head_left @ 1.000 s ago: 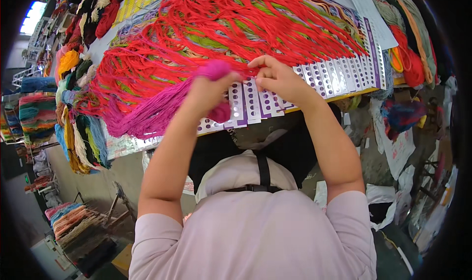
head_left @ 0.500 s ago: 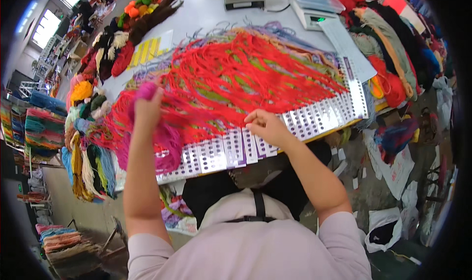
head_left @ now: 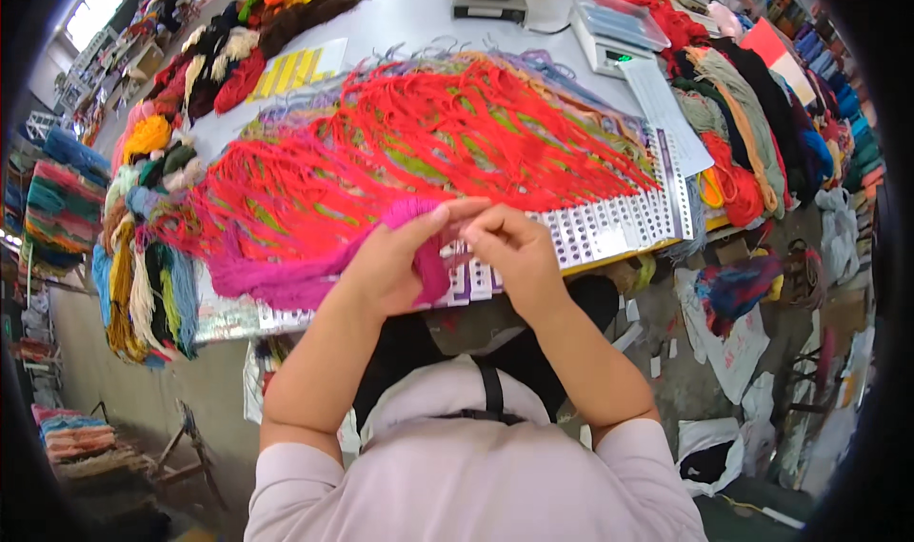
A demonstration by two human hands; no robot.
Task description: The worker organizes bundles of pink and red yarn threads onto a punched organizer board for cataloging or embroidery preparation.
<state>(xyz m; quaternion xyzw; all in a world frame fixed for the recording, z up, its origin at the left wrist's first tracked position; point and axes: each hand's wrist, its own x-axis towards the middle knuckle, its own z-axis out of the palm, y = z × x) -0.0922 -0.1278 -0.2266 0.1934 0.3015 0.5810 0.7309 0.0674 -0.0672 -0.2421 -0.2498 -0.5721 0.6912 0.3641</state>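
A magenta skein of yarn is wrapped in my left hand, its loops trailing to the left along the table's near edge. My right hand meets it at the fingertips, thumb and forefinger pinched together; whatever lies in that pinch is too small to make out. Under and beyond both hands spreads a wide layer of red yarn strands, with green and lilac strands showing between. The strands run toward a row of white cards with punched holes along the near edge.
Coloured yarn hanks hang off the table's left end, with more yarn bundles heaped at the right. A digital scale and a paper sheet lie at the back right. Plastic bags litter the floor.
My left hand has swung right and nearer with the magenta skein, from the left of the red strands to meet my right hand. The head view has shifted slightly.
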